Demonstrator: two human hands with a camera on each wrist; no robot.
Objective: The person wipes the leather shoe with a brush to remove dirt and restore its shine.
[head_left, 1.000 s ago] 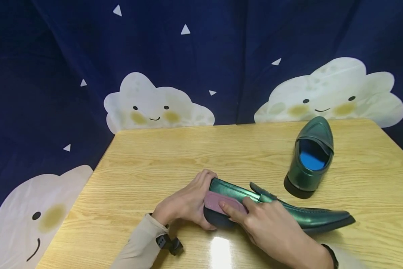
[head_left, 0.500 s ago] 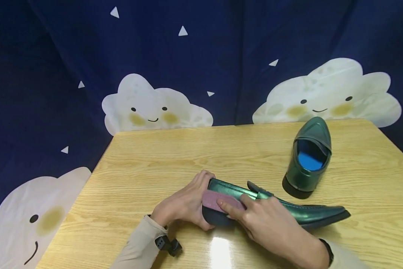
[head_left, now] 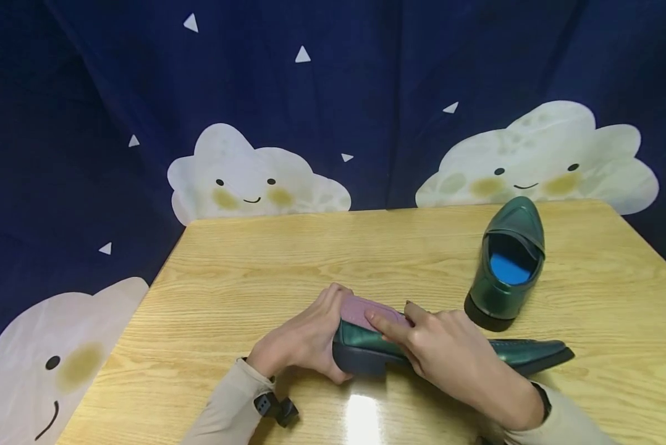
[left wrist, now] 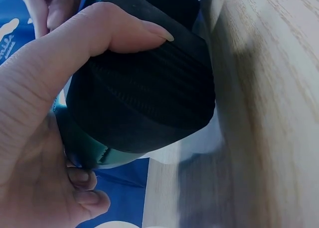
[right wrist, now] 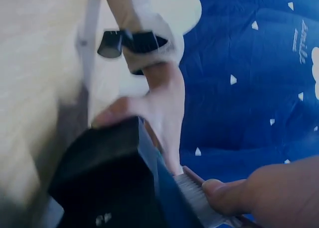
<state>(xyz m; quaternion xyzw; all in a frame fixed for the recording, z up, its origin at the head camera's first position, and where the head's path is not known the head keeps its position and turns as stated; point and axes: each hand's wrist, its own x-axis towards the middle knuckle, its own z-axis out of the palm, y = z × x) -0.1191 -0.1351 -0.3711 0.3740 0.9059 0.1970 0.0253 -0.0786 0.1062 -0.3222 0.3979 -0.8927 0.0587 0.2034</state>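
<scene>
A dark green metallic loafer [head_left: 533, 351] with a black sole lies on its side in front of the person, toe to the right. Its black heel [left wrist: 149, 88] sits in the grip of the left hand [head_left: 305, 339], whose thumb presses on the heel's underside in the left wrist view. The right hand [head_left: 458, 352] holds a pink-backed brush [head_left: 361, 311] against the upper part of the shoe's back end. Pale bristles [right wrist: 197, 195] show in the right wrist view, next to the green leather. Much of the shoe's middle is hidden behind the right hand.
A matching green loafer [head_left: 494, 300] with a blue insole stands upright at the right of the wooden table [head_left: 255, 259], toe pointing away. Behind the table hangs a dark blue curtain [head_left: 366, 74] with clouds and triangles. Both wrists carry black straps.
The brush and right hand have moved up the shoe, from low on the side by the heel to its upper edge. The left hand keeps its grip on the heel.
</scene>
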